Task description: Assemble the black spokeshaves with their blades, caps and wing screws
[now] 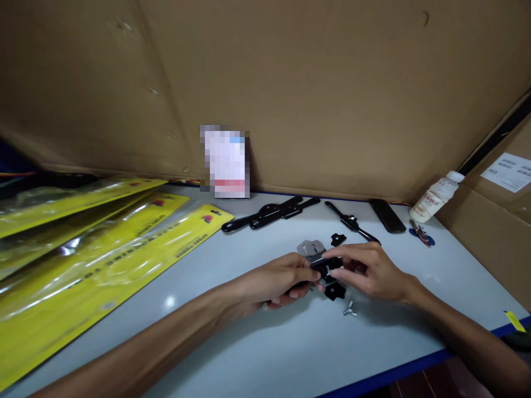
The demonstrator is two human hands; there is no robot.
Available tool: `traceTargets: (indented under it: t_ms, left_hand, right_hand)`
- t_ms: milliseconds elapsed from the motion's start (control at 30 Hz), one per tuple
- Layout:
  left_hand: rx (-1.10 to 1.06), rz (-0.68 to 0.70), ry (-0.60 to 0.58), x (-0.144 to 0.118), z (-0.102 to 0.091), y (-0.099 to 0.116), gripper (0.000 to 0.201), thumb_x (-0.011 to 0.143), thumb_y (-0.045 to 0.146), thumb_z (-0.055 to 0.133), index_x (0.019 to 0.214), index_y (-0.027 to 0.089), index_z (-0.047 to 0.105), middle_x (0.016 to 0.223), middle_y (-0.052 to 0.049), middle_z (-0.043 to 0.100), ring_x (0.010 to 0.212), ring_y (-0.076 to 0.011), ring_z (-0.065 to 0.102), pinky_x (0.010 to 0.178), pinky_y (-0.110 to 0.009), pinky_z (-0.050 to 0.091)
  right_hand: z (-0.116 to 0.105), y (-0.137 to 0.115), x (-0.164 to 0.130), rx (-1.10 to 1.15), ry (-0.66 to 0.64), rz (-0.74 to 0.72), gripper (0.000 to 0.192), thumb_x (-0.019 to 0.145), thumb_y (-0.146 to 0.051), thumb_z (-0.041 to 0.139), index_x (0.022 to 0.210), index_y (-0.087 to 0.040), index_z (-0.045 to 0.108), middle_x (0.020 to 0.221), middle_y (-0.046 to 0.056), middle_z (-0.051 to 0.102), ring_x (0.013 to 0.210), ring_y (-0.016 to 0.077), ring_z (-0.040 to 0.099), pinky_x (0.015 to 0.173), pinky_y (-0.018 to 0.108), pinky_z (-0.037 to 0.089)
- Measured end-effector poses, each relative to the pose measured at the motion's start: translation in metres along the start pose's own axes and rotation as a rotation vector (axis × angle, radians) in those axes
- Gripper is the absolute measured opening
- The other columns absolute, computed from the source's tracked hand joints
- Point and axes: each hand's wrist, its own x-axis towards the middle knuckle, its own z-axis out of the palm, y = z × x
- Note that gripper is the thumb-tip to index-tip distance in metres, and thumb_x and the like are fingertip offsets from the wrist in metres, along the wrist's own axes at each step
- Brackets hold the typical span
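My left hand (290,276) is closed around a black spokeshave (319,272), just above the white table. My right hand (373,271) has its thumb and forefinger at the tool's middle, pinching a small silver wing screw (329,271). Behind the held spokeshave lie flat grey blades (307,248). One black cap plate (338,239) rests beyond my fingers, another black plate (335,291) just below them. A loose wing screw (349,310) lies on the table nearer to me. My fingers hide part of the spokeshave, including its handles.
Black spokeshave bodies (274,213) and another single body (350,220) lie farther back. Yellow blister packs (124,265) cover the left side. A phone (388,215), white bottle (437,196) and keys (422,234) are at back right. A cardboard wall (311,99) closes off the rear.
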Motion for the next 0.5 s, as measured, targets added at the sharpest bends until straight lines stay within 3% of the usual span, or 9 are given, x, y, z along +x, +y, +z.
traceTargets:
  t_ms: [67, 167, 367, 500]
  left_hand:
    - [-0.002, 0.0, -0.002, 0.0, 0.0, 0.001, 0.027, 0.081, 0.044, 0.06, 0.084, 0.017, 0.06, 0.05, 0.011, 0.038, 0.037, -0.0042, 0.021, 0.035, -0.021, 0.01]
    - [0.009, -0.002, 0.002, -0.001, 0.0, 0.003, 0.026, 0.081, 0.043, 0.059, 0.083, 0.017, 0.06, 0.05, 0.011, 0.037, 0.037, -0.0042, 0.02, 0.035, -0.021, 0.01]
    - [0.044, 0.024, -0.019, -0.001, 0.001, 0.003, 0.031, 0.078, 0.048, 0.06, 0.083, 0.017, 0.062, 0.05, 0.011, 0.038, 0.037, -0.0048, 0.02, 0.034, -0.021, 0.011]
    - [0.064, 0.011, -0.017, -0.001, 0.002, 0.004, 0.03, 0.076, 0.048, 0.061, 0.082, 0.018, 0.06, 0.05, 0.011, 0.038, 0.037, -0.0048, 0.021, 0.033, -0.02, 0.011]
  right_hand:
    - [-0.002, 0.0, -0.001, 0.054, -0.063, -0.013, 0.027, 0.093, -0.025, 0.06, 0.118, -0.019, 0.069, 0.08, 0.003, 0.073, 0.061, 0.0109, 0.058, 0.057, 0.024, 0.045]
    - [-0.006, 0.002, 0.0, 0.093, -0.127, -0.011, 0.026, 0.093, -0.024, 0.06, 0.117, -0.018, 0.07, 0.081, 0.003, 0.073, 0.06, 0.0103, 0.057, 0.057, 0.023, 0.045]
    - [-0.006, 0.007, 0.002, 0.117, -0.116, -0.025, 0.022, 0.093, -0.029, 0.064, 0.109, -0.017, 0.073, 0.077, 0.002, 0.072, 0.061, 0.0097, 0.058, 0.059, 0.022, 0.045]
    - [0.006, 0.007, 0.001, 0.069, -0.042, 0.008, 0.02, 0.09, -0.034, 0.068, 0.089, -0.015, 0.073, 0.061, -0.002, 0.064, 0.052, 0.0083, 0.052, 0.053, 0.021, 0.04]
